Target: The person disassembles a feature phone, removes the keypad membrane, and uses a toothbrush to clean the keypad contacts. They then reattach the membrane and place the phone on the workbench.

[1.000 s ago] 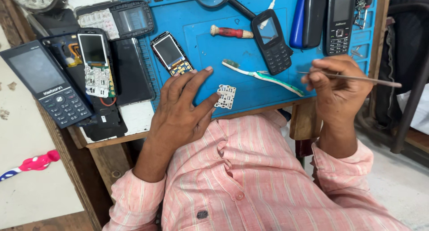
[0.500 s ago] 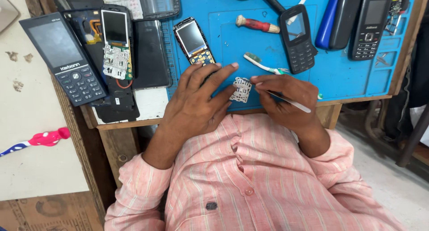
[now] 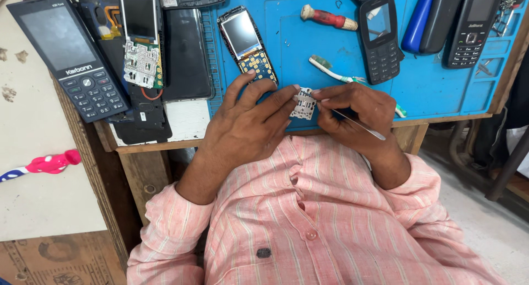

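Keypad membrane (image 3: 304, 104), small and white, sits pinched between our left hand (image 3: 250, 125) and right hand (image 3: 352, 115). Our right hand also grips thin tweezers (image 3: 361, 125); a toothbrush (image 3: 341, 75) lies just beyond.

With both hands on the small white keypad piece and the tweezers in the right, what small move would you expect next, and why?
Probably bringing the tweezers tip onto the keypad piece to pick or seat something. The left hand pins the piece on the blue mat with its fingertips, the right hand pinches its other edge, and the tweezers lie back along that hand, pointing away from the piece.
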